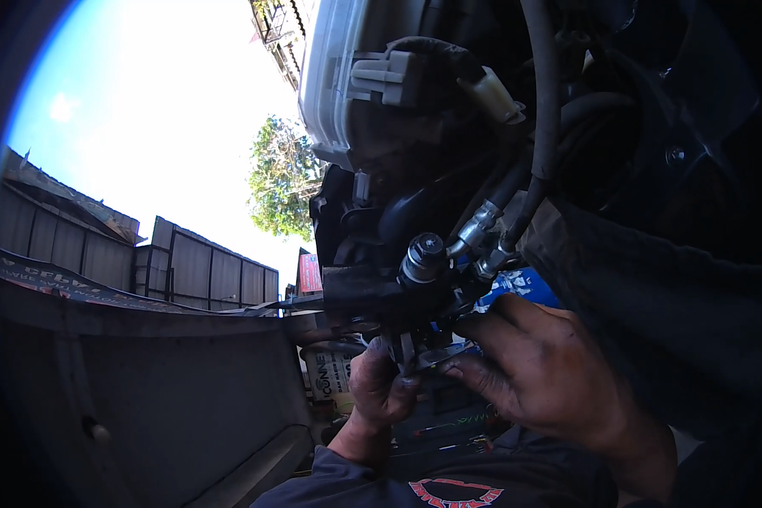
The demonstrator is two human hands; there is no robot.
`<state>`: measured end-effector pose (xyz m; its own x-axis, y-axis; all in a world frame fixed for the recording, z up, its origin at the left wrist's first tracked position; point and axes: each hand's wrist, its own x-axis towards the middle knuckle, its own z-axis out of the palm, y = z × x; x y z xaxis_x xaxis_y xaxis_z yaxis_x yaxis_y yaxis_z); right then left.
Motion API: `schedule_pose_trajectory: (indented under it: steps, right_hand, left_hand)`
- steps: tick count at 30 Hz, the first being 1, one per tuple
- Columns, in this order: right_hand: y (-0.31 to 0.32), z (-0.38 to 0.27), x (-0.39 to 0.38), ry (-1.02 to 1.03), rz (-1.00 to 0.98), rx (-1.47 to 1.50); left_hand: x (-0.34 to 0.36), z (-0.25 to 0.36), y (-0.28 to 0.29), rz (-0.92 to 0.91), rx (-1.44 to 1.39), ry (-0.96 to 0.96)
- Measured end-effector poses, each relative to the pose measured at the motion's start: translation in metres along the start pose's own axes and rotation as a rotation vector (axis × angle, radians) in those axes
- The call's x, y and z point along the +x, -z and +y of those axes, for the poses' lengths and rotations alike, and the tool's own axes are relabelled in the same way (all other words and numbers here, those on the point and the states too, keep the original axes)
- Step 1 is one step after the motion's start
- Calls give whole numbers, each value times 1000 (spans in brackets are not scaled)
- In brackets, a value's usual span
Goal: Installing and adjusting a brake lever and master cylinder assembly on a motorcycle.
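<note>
A dark metal assembly with a round black cap (424, 254) hangs in the middle, shaded and hard to read in detail. Two silver hose fittings (481, 225) join it to black hoses (545, 93) running upward. My left hand (379, 385) is closed on the assembly's lower end, thumb and fingers around it. From the right, my right hand (550, 364) reaches to the same underside, with thumb and index finger bent toward each other. A thin, flat, pale piece (442, 356) shows between those fingertips; its kind cannot be made out.
Above stands a clear plastic housing (326, 80) with a grey connector (389, 78) and a pale yellowish connector (493, 95). Dark cloth-like material (643, 288) hangs at right. A grey panel (186, 398) fills the lower left, a metal fence (216, 267) beyond. Behind my hands is something blue (529, 288).
</note>
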<state>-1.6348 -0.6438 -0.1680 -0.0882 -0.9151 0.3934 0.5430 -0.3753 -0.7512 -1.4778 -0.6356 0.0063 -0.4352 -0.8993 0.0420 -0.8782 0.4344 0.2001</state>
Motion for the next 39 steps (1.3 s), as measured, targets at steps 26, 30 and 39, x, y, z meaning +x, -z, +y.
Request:
schedule_pose_trajectory:
  steps: [26,30,39]
  right_hand:
    - [8,-53,6,-706,83,428]
    - [6,-57,1,-731,145,399]
    - [-40,-100,-6,-532,510,-399]
  left_hand:
    - [-4,24,-24,-183,-767,418]
    - [12,11,-20,-658,-1187,783]
    - [14,-8,-62,-989,-2261,941]
